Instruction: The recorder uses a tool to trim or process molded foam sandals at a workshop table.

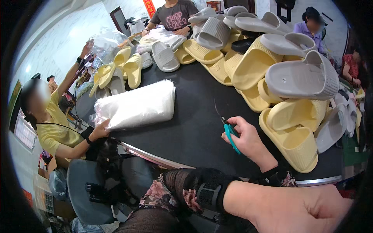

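My right hand (pixel 246 140) is closed round teal-handled snips (pixel 232 139) above the black table. Their thin dark blades point up and away from me. Beyond that hand, to its right, yellow slippers (pixel 293 143) lie at the edge of a large heap. My left arm reaches across in front of me from the lower left. At the lower right, large and close, is my left hand (pixel 299 206), back upward. Its fingers are hidden or cut off by the picture's rim, so what they hold does not show. A grey slipper (pixel 303 75) tops the near heap.
A stack of clear plastic bags (pixel 136 105) lies on the black table (pixel 194 132), touched by a co-worker in yellow (pixel 58 132) at left. Another person (pixel 175 17) stands at the far side. More slippers (pixel 134 70) sit far left. A grey chair (pixel 87 190) stands below.
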